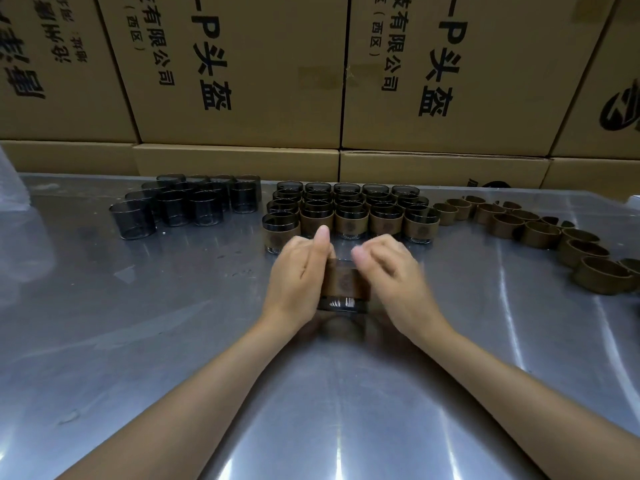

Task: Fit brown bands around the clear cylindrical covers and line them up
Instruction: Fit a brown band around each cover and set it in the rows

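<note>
A clear cylindrical cover [343, 304] stands on the metal table at the centre, with a brown band [346, 281] wrapped round its upper part. My left hand [299, 271] grips its left side, thumb raised. My right hand [391, 271], blurred, holds its right side. Behind them stand several rows of banded covers [349, 216]. Bare clear covers [187, 206] are grouped at the back left. Loose brown bands [540, 230] lie in a curving line at the right.
The steel table [138, 323] is shiny and reflective. Stacked cardboard boxes [242, 81] form a wall along its far edge. A clear plastic bag [14, 209] shows at the left edge.
</note>
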`<state>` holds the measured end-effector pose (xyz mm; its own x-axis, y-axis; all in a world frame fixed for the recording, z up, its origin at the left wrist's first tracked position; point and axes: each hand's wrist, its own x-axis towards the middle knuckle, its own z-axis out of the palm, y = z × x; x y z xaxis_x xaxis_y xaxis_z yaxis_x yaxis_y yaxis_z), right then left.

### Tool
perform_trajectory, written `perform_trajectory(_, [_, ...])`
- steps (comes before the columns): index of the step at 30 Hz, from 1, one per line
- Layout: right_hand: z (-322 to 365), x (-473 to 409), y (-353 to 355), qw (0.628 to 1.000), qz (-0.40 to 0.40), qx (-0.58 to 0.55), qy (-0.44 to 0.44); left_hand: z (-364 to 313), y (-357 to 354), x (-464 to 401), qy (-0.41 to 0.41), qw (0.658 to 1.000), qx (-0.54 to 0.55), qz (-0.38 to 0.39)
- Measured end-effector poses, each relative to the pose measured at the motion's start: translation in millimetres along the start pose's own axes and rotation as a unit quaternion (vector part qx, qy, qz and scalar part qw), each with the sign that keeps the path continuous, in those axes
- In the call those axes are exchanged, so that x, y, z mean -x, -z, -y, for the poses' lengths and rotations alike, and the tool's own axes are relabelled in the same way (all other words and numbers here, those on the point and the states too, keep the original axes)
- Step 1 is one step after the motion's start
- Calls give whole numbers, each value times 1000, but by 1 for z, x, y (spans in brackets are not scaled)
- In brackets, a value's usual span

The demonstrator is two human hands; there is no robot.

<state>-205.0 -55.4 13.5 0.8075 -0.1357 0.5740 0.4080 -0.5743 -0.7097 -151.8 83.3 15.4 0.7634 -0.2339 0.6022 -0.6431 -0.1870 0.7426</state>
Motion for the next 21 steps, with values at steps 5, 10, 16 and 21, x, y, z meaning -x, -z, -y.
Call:
perform_trajectory(5, [-14, -1, -1, 983, 101, 150, 13, 15, 10, -9, -8, 999, -44, 2])
perform_trajectory(10, [-23, -21, -12, 974, 73, 216, 0, 32, 18, -22, 125, 986, -33, -105])
perform_trajectory(16, [-36, -57, -30, 963, 55, 242, -103, 58, 30, -41, 238, 964, -44, -108])
perform_trajectory(21, [-44, -72, -39, 946, 61, 285, -139, 68, 32, -54, 239, 967, -53, -65])
